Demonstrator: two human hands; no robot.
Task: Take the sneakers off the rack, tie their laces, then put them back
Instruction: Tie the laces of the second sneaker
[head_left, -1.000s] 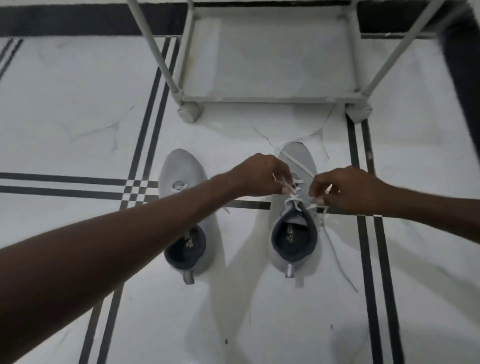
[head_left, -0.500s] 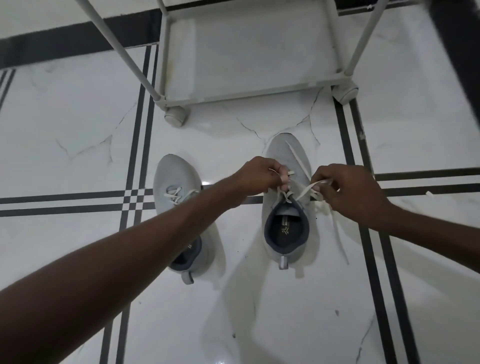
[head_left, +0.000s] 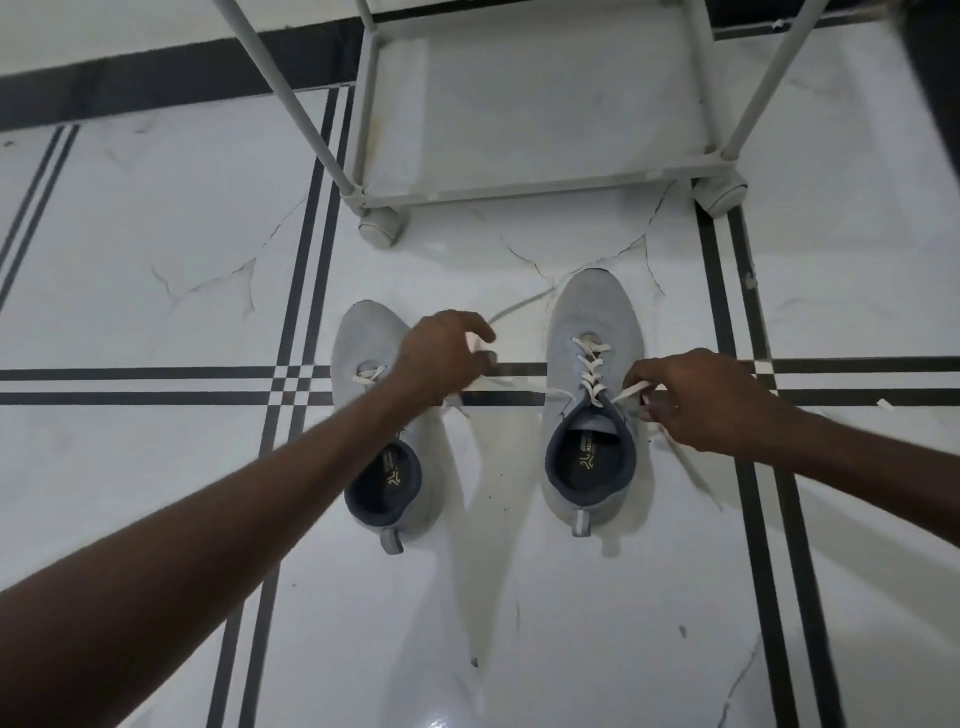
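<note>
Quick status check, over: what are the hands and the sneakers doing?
Left hand and right hand each pinch a lace end, pulled apart. Right sneaker on floor, laces not yet knotted. Left sneaker beside it. Nothing blocking the rack.

A home: marble floor (head_left: 519, 623), shoe rack (head_left: 545, 176), sneakers (head_left: 592, 312)

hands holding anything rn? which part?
Both hold the right sneaker's laces: left hand one free end, pulled out sideways; right hand the other, close beside the top eyelets.
</note>
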